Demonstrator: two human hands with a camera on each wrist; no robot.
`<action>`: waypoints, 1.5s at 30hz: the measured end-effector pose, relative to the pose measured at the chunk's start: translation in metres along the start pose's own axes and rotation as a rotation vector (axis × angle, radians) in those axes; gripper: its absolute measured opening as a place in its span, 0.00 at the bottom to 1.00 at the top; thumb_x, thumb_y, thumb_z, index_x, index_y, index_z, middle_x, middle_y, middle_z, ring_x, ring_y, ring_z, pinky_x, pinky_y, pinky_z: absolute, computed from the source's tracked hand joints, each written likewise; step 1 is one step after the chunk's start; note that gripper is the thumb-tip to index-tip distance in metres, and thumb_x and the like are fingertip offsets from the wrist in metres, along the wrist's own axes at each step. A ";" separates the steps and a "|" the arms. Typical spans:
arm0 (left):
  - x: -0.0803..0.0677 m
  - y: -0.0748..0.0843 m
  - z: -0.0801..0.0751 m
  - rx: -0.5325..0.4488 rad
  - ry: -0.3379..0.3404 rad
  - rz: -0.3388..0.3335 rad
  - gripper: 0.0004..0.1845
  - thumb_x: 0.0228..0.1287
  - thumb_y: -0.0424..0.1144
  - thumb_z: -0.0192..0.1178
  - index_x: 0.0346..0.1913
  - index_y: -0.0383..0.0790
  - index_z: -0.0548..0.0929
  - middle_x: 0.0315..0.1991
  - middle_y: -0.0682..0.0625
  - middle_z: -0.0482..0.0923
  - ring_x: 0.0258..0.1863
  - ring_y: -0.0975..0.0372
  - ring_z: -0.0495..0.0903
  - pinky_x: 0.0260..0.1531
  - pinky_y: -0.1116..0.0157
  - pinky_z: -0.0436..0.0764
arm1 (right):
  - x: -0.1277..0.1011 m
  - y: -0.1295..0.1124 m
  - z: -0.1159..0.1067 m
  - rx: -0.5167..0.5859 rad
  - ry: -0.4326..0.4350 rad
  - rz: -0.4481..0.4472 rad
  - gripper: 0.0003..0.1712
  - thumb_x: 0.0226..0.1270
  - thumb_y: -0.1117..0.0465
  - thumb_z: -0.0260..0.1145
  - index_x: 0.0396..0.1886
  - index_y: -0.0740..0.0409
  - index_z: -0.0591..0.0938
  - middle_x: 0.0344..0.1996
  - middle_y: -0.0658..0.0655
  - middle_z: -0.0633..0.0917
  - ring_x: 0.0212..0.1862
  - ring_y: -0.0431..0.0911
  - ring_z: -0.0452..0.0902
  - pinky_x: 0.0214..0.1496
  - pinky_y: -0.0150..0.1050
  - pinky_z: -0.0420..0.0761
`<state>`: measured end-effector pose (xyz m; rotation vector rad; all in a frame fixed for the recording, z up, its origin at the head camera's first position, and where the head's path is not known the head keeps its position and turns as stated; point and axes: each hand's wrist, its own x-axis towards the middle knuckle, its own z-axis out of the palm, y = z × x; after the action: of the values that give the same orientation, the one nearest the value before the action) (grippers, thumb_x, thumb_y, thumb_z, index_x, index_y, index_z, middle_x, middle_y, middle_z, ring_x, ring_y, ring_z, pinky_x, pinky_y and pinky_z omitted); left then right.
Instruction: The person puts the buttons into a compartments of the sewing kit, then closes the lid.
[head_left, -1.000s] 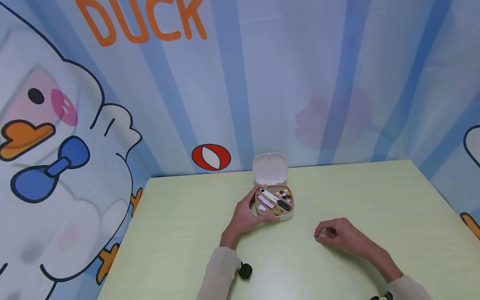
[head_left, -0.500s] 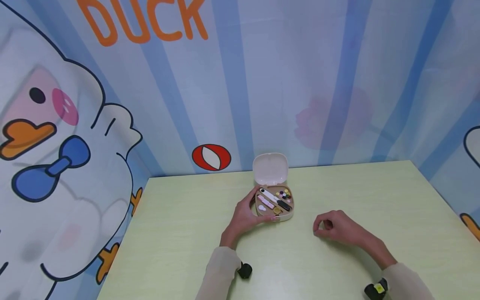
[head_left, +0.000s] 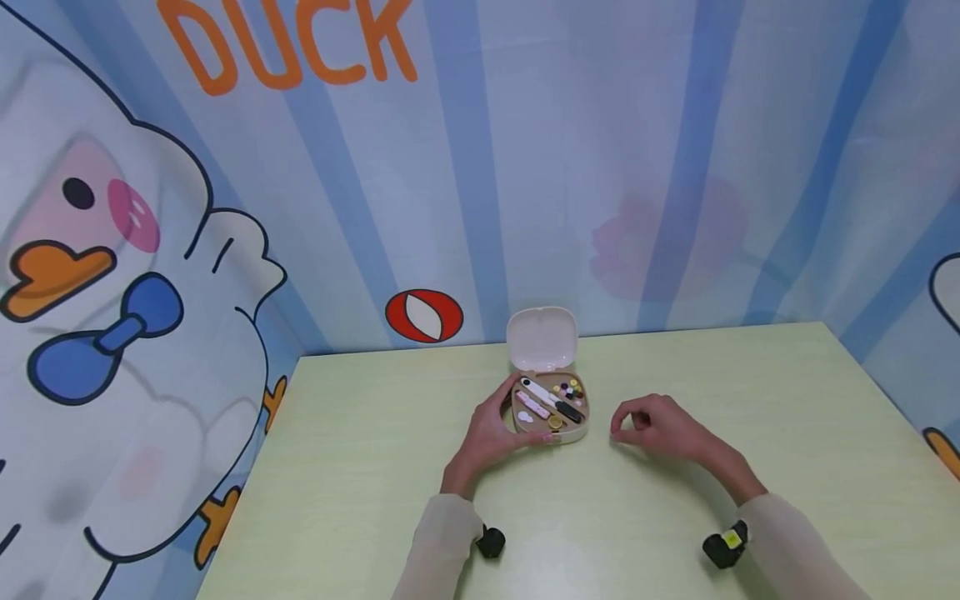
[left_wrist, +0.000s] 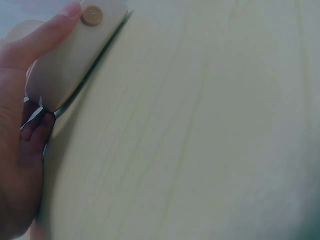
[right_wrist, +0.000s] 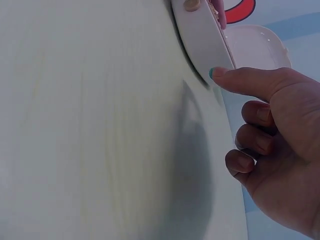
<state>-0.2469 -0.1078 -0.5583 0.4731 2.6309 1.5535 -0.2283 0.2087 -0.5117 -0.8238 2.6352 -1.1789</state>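
A small beige case [head_left: 575, 432] lies open in the middle of the table, its lid [head_left: 542, 337] standing up at the back. Inside are a white and black tool, pink pieces and several coloured pins. My left hand [head_left: 491, 433] grips the case's left side, thumb along the top edge and fingers at the front. In the left wrist view the thumb [left_wrist: 45, 35] presses the case wall [left_wrist: 70, 55] near a round clasp [left_wrist: 92, 15]. My right hand [head_left: 652, 425] hovers just right of the case and holds nothing. Its index finger [right_wrist: 235, 80] points at the case [right_wrist: 200, 40]; the other fingers are curled.
The pale green table [head_left: 360, 467] reaches to a cartoon duck backdrop [head_left: 150, 250] at the back and left. Black wrist units [head_left: 491, 542] [head_left: 723, 546] sit on both sleeves. The table's right edge slopes away at the far right.
My right hand has moved left and away from me, from the open table toward the case's right side. The left hand and the case have stayed put.
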 end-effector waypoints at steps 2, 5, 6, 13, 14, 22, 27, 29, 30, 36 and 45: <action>0.000 0.000 0.000 0.000 0.001 0.000 0.63 0.45 0.60 0.83 0.83 0.58 0.57 0.79 0.56 0.61 0.78 0.58 0.61 0.74 0.53 0.66 | 0.007 -0.001 -0.001 -0.005 0.013 -0.009 0.05 0.66 0.66 0.75 0.35 0.51 0.89 0.16 0.42 0.68 0.21 0.35 0.62 0.26 0.31 0.64; 0.000 0.000 -0.001 0.001 0.001 0.002 0.63 0.45 0.60 0.83 0.83 0.58 0.57 0.80 0.55 0.61 0.78 0.57 0.61 0.74 0.52 0.66 | 0.018 -0.005 -0.004 -0.004 0.032 -0.009 0.04 0.66 0.66 0.75 0.35 0.51 0.89 0.15 0.42 0.68 0.21 0.36 0.61 0.25 0.31 0.64; 0.000 0.000 -0.001 0.001 0.002 0.002 0.63 0.45 0.60 0.83 0.83 0.58 0.57 0.79 0.55 0.61 0.78 0.57 0.61 0.74 0.52 0.66 | 0.022 -0.006 -0.004 0.000 0.036 -0.006 0.04 0.66 0.65 0.75 0.36 0.52 0.89 0.15 0.42 0.68 0.21 0.36 0.61 0.25 0.31 0.63; 0.000 0.000 -0.001 0.015 0.000 -0.022 0.62 0.46 0.62 0.82 0.83 0.60 0.57 0.80 0.55 0.61 0.78 0.57 0.61 0.74 0.51 0.66 | 0.047 -0.015 -0.007 0.049 0.059 0.018 0.02 0.67 0.65 0.74 0.38 0.57 0.90 0.15 0.45 0.68 0.20 0.39 0.61 0.25 0.33 0.63; 0.000 0.000 -0.001 0.017 0.000 -0.026 0.62 0.46 0.62 0.82 0.83 0.60 0.57 0.80 0.56 0.61 0.78 0.57 0.61 0.74 0.51 0.66 | 0.051 -0.016 -0.006 0.052 0.059 0.025 0.02 0.68 0.65 0.74 0.39 0.57 0.90 0.15 0.46 0.68 0.21 0.40 0.61 0.25 0.34 0.64; -0.002 0.005 0.000 0.019 -0.001 -0.035 0.63 0.45 0.62 0.82 0.83 0.59 0.57 0.80 0.55 0.61 0.78 0.58 0.60 0.74 0.50 0.65 | 0.068 -0.010 -0.001 0.070 0.092 0.094 0.03 0.70 0.65 0.71 0.40 0.56 0.90 0.18 0.49 0.71 0.22 0.42 0.64 0.25 0.34 0.64; -0.001 0.005 0.000 0.018 0.000 -0.026 0.63 0.45 0.62 0.82 0.83 0.57 0.57 0.80 0.55 0.61 0.78 0.58 0.60 0.74 0.51 0.66 | 0.075 -0.007 0.004 0.082 0.121 0.126 0.03 0.70 0.66 0.71 0.40 0.59 0.90 0.18 0.49 0.72 0.22 0.43 0.65 0.25 0.34 0.64; -0.001 0.005 0.000 0.023 0.000 -0.025 0.63 0.45 0.62 0.82 0.83 0.56 0.57 0.80 0.54 0.61 0.78 0.57 0.60 0.74 0.51 0.66 | 0.078 -0.006 0.006 0.083 0.127 0.146 0.03 0.70 0.66 0.71 0.40 0.59 0.89 0.18 0.49 0.72 0.23 0.44 0.65 0.25 0.33 0.63; -0.001 0.005 0.000 0.024 0.000 -0.024 0.63 0.45 0.62 0.82 0.83 0.56 0.57 0.80 0.54 0.61 0.78 0.57 0.60 0.74 0.51 0.66 | 0.079 -0.006 0.007 0.083 0.130 0.157 0.03 0.70 0.65 0.71 0.40 0.59 0.89 0.18 0.49 0.72 0.23 0.44 0.65 0.25 0.33 0.63; 0.000 0.004 0.000 0.020 -0.001 -0.021 0.63 0.45 0.62 0.82 0.83 0.56 0.57 0.80 0.55 0.61 0.78 0.58 0.60 0.74 0.51 0.66 | 0.081 -0.005 0.010 0.076 0.143 0.181 0.07 0.72 0.61 0.71 0.44 0.59 0.89 0.18 0.50 0.72 0.22 0.44 0.65 0.23 0.33 0.63; 0.000 0.002 0.000 0.015 0.001 -0.014 0.63 0.46 0.61 0.82 0.83 0.58 0.57 0.79 0.55 0.62 0.78 0.58 0.61 0.75 0.53 0.65 | 0.077 -0.004 0.009 0.086 0.227 0.208 0.18 0.73 0.57 0.71 0.56 0.61 0.84 0.22 0.53 0.76 0.24 0.45 0.67 0.24 0.35 0.66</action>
<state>-0.2464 -0.1073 -0.5566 0.4533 2.6426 1.5322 -0.2881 0.1595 -0.5079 -0.4098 2.7388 -1.3874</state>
